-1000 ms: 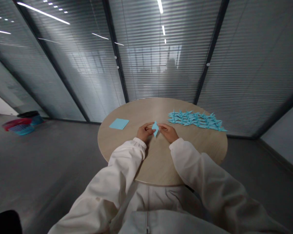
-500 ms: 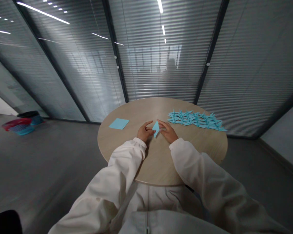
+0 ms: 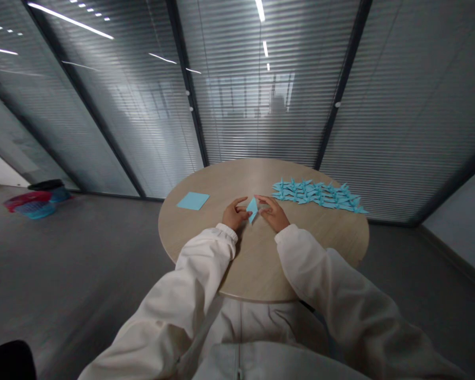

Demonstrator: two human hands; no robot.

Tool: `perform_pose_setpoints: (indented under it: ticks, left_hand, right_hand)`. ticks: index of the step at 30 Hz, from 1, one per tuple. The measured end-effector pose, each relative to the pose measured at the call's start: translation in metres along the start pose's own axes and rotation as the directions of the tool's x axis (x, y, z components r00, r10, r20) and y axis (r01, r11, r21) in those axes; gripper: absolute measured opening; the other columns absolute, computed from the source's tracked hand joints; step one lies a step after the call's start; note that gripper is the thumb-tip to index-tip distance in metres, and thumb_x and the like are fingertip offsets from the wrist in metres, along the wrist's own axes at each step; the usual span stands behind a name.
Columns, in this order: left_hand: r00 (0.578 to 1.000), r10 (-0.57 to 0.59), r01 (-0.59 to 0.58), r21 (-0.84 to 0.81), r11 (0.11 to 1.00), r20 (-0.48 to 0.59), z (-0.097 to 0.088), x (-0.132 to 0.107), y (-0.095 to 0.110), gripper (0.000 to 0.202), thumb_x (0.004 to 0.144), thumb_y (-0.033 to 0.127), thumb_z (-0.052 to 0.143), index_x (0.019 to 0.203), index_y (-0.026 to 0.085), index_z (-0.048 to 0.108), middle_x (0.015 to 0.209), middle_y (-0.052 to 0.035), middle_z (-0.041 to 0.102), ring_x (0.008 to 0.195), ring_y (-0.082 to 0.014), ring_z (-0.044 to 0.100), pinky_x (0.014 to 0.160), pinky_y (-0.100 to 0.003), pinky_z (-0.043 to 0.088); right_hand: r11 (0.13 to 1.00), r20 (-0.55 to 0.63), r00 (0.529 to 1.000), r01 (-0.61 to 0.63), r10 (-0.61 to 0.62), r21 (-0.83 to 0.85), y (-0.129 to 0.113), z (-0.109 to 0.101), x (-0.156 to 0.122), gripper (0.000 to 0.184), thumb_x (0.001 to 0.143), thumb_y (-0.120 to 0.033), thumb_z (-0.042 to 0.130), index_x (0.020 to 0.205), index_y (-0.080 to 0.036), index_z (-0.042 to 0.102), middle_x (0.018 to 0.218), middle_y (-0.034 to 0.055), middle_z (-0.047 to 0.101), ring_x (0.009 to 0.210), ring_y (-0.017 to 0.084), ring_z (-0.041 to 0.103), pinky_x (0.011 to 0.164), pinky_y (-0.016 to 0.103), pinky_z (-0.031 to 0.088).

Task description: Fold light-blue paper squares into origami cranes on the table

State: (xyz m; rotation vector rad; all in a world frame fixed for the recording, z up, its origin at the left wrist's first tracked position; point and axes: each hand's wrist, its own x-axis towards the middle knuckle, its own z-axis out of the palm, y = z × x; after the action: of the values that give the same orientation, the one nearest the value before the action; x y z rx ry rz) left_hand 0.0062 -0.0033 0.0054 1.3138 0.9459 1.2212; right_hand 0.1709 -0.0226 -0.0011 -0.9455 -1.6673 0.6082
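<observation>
A small folded piece of light blue paper (image 3: pixel 253 208) stands between my two hands on the round wooden table (image 3: pixel 261 264). My left hand (image 3: pixel 233 214) pinches its left side, index finger stretched over the top. My right hand (image 3: pixel 274 213) grips the right side with thumb and fingers. Both arms wear white sleeves.
A flat blue paper stack (image 3: pixel 193 200) lies on the table's left. Several folded blue paper cranes (image 3: pixel 319 193) lie in rows at the back right. Glass walls with blinds stand behind. Coloured baskets (image 3: pixel 37 203) sit on the floor at far left.
My fingers have shifted slightly on the folded paper, with the index fingers lifted over its top. The paper stays in the same spot.
</observation>
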Motion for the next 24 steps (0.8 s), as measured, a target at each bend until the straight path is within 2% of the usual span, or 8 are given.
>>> perform_pose_setpoints:
  ticks: [6, 9, 13, 17, 20, 24]
  left_hand:
    - [1.000, 0.000, 0.000, 0.027, 1.000, -0.009, -0.002, 0.001, -0.002, 0.071, 0.052, 0.012, 0.074, 0.119, 0.011, 0.053, 0.063, 0.0002, 0.065, 0.053, -0.0095, 0.058, 0.056, -0.021, 0.046]
    - [1.000, -0.003, 0.003, -0.007, 1.000, -0.013, -0.002, 0.000, 0.001, 0.072, 0.051, 0.009, 0.071, 0.120, 0.010, 0.052, 0.064, -0.0003, 0.066, 0.053, -0.0093, 0.058, 0.058, -0.022, 0.047]
    - [0.998, -0.048, 0.045, -0.068, 0.997, -0.038, 0.000, -0.001, 0.005, 0.072, 0.053, 0.007, 0.067, 0.122, 0.011, 0.049, 0.069, -0.0010, 0.067, 0.057, -0.0098, 0.060, 0.062, -0.024, 0.048]
    - [0.995, -0.076, 0.067, -0.120, 0.991, -0.071, 0.002, -0.001, 0.007, 0.063, 0.058, 0.013, 0.067, 0.119, 0.012, 0.051, 0.070, -0.0006, 0.066, 0.061, -0.0102, 0.061, 0.065, -0.025, 0.049]
    - [0.994, -0.077, 0.066, -0.143, 0.988, -0.079, 0.003, -0.001, 0.005, 0.055, 0.062, 0.024, 0.069, 0.114, 0.012, 0.054, 0.067, -0.0004, 0.065, 0.060, -0.0112, 0.062, 0.063, -0.026, 0.050]
    - [0.995, -0.056, 0.048, -0.094, 0.994, -0.081, 0.001, 0.002, 0.001, 0.058, 0.057, 0.032, 0.077, 0.107, 0.011, 0.057, 0.068, -0.0027, 0.066, 0.060, -0.0122, 0.062, 0.062, -0.026, 0.050]
  right_hand:
    - [0.998, -0.017, 0.999, 0.052, -0.052, 0.024, -0.008, -0.001, 0.000, 0.032, 0.069, -0.020, 0.057, 0.102, -0.022, 0.056, 0.103, 0.0039, 0.063, 0.099, 0.018, 0.058, 0.090, 0.037, 0.043]
    - [0.998, 0.022, 0.999, 0.044, -0.045, 0.044, -0.009, 0.001, -0.001, 0.039, 0.068, -0.017, 0.057, 0.107, -0.022, 0.050, 0.091, 0.0018, 0.067, 0.093, 0.017, 0.061, 0.092, 0.037, 0.042]
    - [0.999, 0.057, 0.997, 0.046, -0.047, 0.014, -0.008, 0.003, -0.002, 0.048, 0.067, -0.011, 0.052, 0.112, -0.023, 0.047, 0.090, 0.0007, 0.068, 0.094, 0.016, 0.061, 0.093, 0.036, 0.042]
    - [0.999, 0.039, 0.998, 0.042, -0.041, -0.021, -0.008, 0.002, -0.002, 0.051, 0.064, -0.006, 0.045, 0.112, -0.022, 0.048, 0.089, 0.0004, 0.069, 0.094, 0.015, 0.061, 0.093, 0.035, 0.042]
    - [0.997, 0.040, 0.998, 0.050, -0.048, -0.050, -0.011, 0.002, -0.003, 0.052, 0.064, -0.004, 0.043, 0.112, -0.021, 0.049, 0.088, 0.0004, 0.069, 0.093, 0.015, 0.062, 0.094, 0.034, 0.041]
    - [0.993, 0.059, 0.995, 0.082, -0.077, -0.088, -0.015, 0.002, -0.005, 0.052, 0.065, -0.003, 0.042, 0.113, -0.023, 0.050, 0.086, -0.0007, 0.070, 0.095, 0.015, 0.062, 0.097, 0.034, 0.039]
